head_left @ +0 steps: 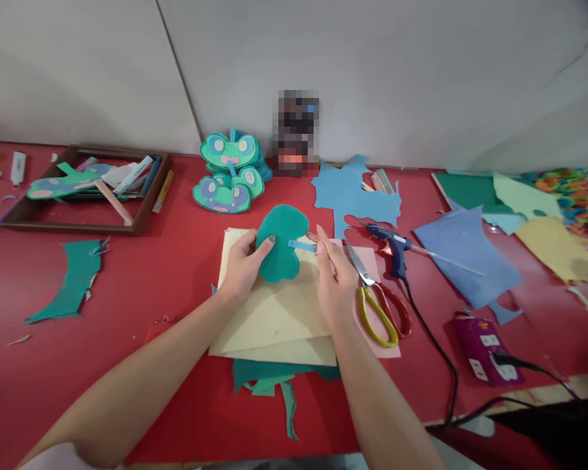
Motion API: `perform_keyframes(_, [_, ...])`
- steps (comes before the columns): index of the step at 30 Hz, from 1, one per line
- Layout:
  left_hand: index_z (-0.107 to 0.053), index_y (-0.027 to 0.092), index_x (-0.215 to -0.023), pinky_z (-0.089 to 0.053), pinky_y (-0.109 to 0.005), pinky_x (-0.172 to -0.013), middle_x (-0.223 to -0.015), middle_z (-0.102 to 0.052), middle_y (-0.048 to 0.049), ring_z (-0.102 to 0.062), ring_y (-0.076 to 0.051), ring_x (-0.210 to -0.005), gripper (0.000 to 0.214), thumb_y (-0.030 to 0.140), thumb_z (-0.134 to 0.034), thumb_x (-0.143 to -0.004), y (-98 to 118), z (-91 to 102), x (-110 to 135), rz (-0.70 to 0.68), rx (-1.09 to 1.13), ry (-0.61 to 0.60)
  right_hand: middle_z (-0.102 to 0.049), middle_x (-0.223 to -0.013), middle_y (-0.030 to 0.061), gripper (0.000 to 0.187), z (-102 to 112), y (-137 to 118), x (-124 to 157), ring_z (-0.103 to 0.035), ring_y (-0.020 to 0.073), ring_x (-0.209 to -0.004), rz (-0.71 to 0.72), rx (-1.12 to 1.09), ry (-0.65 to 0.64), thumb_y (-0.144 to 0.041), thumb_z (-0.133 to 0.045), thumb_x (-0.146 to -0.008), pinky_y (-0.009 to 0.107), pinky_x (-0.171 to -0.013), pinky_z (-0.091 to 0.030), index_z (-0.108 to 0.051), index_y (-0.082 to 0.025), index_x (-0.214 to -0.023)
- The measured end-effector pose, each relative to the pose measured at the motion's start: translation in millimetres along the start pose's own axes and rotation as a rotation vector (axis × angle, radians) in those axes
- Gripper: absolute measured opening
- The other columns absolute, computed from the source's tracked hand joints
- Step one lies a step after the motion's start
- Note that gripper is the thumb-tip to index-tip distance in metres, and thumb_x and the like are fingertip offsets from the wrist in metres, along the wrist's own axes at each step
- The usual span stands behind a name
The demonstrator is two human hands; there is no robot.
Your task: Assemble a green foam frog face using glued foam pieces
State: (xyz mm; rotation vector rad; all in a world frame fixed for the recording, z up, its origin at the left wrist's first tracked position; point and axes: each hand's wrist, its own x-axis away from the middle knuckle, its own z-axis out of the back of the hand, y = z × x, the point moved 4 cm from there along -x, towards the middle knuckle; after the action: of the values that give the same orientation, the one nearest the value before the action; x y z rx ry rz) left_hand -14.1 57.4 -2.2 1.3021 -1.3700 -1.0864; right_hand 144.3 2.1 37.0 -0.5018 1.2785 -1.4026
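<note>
My left hand point(249, 260) grips a dark green felt cutout point(283, 228) with rounded lobes, its thumb lying on the front face. Between the fingertips of my right hand point(334, 267) is a narrow blue felt strip point(302, 246), whose free end overlaps the cutout's right edge. Whether the strip is stuck to the cutout I cannot tell. Both hands are above a stack of cream felt sheets point(274, 326). Just right of my right hand lie scissors point(377, 307) with yellow and red handles, on a pink sheet point(392, 351).
A blue glue gun point(396, 245) trails its cord to a purple power socket point(487, 352). Finished green face shapes point(228, 189) are piled at the back beside a blurred upright object point(298, 134). A brown frame point(78, 227) with markers stands left; blue felt point(470, 254) lies right.
</note>
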Motion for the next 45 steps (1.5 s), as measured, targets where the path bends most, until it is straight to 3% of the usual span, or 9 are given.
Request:
perform_keyframes(5, [-0.055,0.018,-0.07,-0.039,-0.02,-0.053,-0.065,-0.049,0.0028,-0.046,-0.009,-0.06,0.025,0.04,-0.066,-0.072,0.2,0.5,0.4,-0.001,-0.007,0.001,-0.064,-0.114,0.0018,0.038,2.3,1.8,-2.4,-0.059,0.017,-0.101,-0.087,-0.146,0.052,-0.028,-0.04,-0.091,0.035,-0.085,-0.047,-0.05,-0.033,-0.128])
perform_keyframes(15, [-0.054,0.017,-0.069,-0.038,-0.02,-0.052,-0.064,-0.048,0.0029,-0.046,-0.009,-0.059,0.026,0.041,-0.065,-0.072,2.4,-0.6,2.4,0.002,-0.023,-0.016,-0.062,-0.118,0.0037,0.039,-1.8,14.9,-3.7,-0.058,0.0183,-0.103,-0.215,-0.337,-0.001,-0.032,-0.037,-0.09,0.037,-0.084,-0.046,-0.052,-0.031,-0.126])
perform_keyframes(21, [-0.054,0.018,-0.071,-0.039,-0.02,-0.053,-0.065,-0.049,0.003,-0.046,-0.009,-0.06,0.025,0.041,-0.064,-0.073,3.6,-2.0,3.4,0.014,-0.026,-0.033,-0.069,-0.096,0.0046,0.028,-4.8,13.8,-5.9,-0.062,0.0191,-0.091,-0.311,-0.284,-0.051,-0.043,-0.052,-0.083,0.033,-0.081,-0.048,-0.068,-0.022,-0.093])
perform_keyframes(24, [-0.055,0.018,-0.071,-0.039,-0.02,-0.054,-0.066,-0.049,0.0029,-0.046,-0.009,-0.06,0.024,0.04,-0.064,-0.073,4.1,-2.7,3.6,0.013,-0.018,-0.046,-0.07,-0.086,0.0031,0.024,-8.9,14.0,-5.5,-0.065,0.0189,-0.084,-0.359,-0.308,-0.108,-0.042,-0.059,-0.078,0.033,-0.077,-0.049,-0.068,-0.022,-0.087])
perform_keyframes(30, [-0.054,0.018,-0.069,-0.038,-0.02,-0.054,-0.064,-0.049,0.003,-0.046,-0.009,-0.059,0.026,0.042,-0.064,-0.073,4.9,-3.2,3.9,0.005,-0.052,-0.058,-0.069,-0.077,0.0016,0.023,-10.2,12.5,-4.0,-0.063,0.0158,-0.072,-0.356,-0.214,-0.154,-0.041,-0.06,-0.077,0.028,-0.066,-0.049,-0.069,-0.022,-0.085])
perform_keyframes(45, [-0.06,0.018,-0.078,-0.042,-0.021,-0.058,-0.072,-0.056,0.0006,-0.051,-0.011,-0.065,0.024,0.041,-0.064,-0.073,7.1,-6.0,5.6,0.017,-0.029,-0.105,-0.07,-0.083,0.0014,0.019,-12.6,12.4,-3.5,-0.063,0.0162,-0.08,-0.378,-0.28,-0.155,-0.036,-0.063,-0.076,0.03,-0.073,-0.05,-0.068,-0.02,-0.084])
